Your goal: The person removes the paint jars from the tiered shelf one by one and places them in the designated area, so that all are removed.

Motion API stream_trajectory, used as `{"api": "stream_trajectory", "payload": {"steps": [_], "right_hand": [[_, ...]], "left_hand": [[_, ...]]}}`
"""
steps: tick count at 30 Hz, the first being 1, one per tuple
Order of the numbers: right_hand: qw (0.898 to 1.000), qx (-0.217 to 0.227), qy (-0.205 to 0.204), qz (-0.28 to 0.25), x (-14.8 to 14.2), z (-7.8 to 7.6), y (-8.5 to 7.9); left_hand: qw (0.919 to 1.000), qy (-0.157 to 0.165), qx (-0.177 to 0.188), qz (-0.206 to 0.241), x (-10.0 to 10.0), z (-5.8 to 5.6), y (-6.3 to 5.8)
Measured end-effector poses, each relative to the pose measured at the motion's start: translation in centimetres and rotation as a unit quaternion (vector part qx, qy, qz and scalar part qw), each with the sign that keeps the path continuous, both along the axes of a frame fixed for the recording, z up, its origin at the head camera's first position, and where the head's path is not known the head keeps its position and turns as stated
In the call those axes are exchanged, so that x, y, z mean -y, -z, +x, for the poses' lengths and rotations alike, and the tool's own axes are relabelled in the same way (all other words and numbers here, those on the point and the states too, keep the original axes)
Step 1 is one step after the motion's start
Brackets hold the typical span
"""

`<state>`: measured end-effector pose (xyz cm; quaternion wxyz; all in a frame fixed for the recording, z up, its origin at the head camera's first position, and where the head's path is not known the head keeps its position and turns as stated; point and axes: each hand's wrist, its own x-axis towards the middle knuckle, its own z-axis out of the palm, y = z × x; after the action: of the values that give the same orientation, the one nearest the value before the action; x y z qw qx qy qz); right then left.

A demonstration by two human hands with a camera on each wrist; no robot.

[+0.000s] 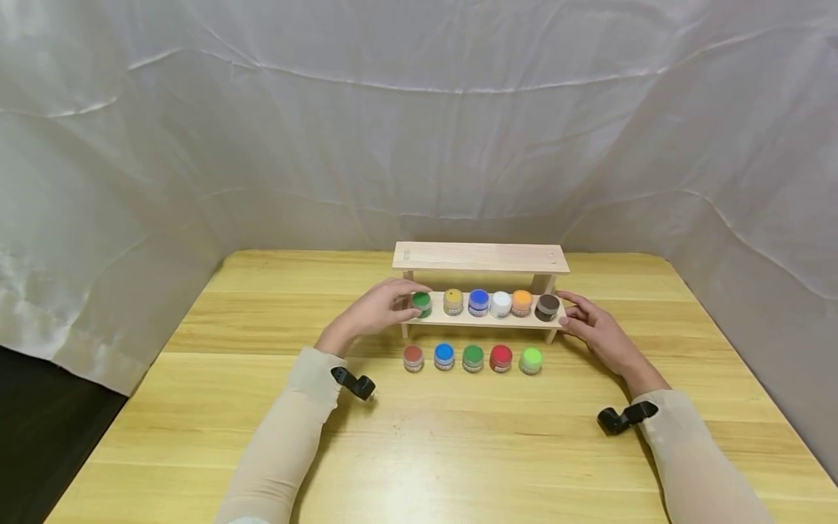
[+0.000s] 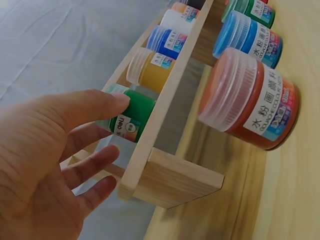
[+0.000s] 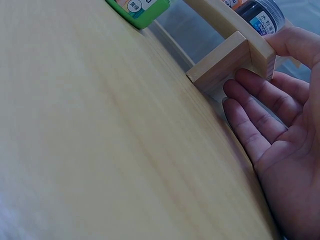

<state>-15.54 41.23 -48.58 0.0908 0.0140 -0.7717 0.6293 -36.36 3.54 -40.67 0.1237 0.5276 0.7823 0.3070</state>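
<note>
At the left end of a two-tier wooden rack (image 1: pixel 481 256), my left hand (image 1: pixel 382 306) pinches the lid of a dark green paint jar (image 2: pixel 131 117) between thumb and forefinger. This jar lies tilted on the lower shelf, label outward. The left hand's other fingers are spread beside the shelf end. My right hand (image 1: pixel 599 335) holds the rack's right end, thumb at the shelf edge (image 3: pixel 260 47) and the other fingers around and below it. Close to that thumb is a dark jar (image 1: pixel 547 307). Yellow (image 1: pixel 453 302), blue (image 1: pixel 479 303), white (image 1: pixel 500 305) and orange (image 1: pixel 521 303) jars sit between.
In front of the rack, a row of paint jars stands on the wooden table (image 1: pixel 419 451): brown-red (image 1: pixel 413 359), light blue (image 1: pixel 444 356), green (image 1: pixel 473 358), red (image 1: pixel 500 358) and lime green (image 1: pixel 531 361). Pale cloth (image 1: pixel 419 160) hangs behind the table and at its sides.
</note>
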Motion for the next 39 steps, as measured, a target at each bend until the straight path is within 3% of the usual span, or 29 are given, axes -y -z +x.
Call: {"api": "stream_trajectory", "payload": {"steps": [11, 19, 25, 29, 39], "right_hand": [[1.000, -0.004, -0.006, -0.004, 0.0, -0.1, -0.1], [1.000, -0.002, -0.006, -0.004, -0.1, -0.1, 0.0], [1.000, -0.002, -0.006, -0.005, -0.1, -0.1, 0.2], [1.000, -0.003, -0.004, -0.005, -0.1, 0.0, 0.2], [1.000, -0.003, 0.000, 0.000, 0.0, 0.0, 0.0]], "left_hand": [[0.9995, -0.027, -0.012, -0.013, 0.2, 0.3, -0.1], [0.9986, -0.044, 0.026, 0.013, -0.2, 1.0, -0.5], [0.9975, -0.055, -0.038, 0.021, -0.5, 2.2, -1.4], [0.9955, -0.043, -0.082, 0.019, -0.9, 3.2, -2.0], [0.9884, -0.012, -0.150, 0.023, -2.0, 5.0, -2.2]]}}
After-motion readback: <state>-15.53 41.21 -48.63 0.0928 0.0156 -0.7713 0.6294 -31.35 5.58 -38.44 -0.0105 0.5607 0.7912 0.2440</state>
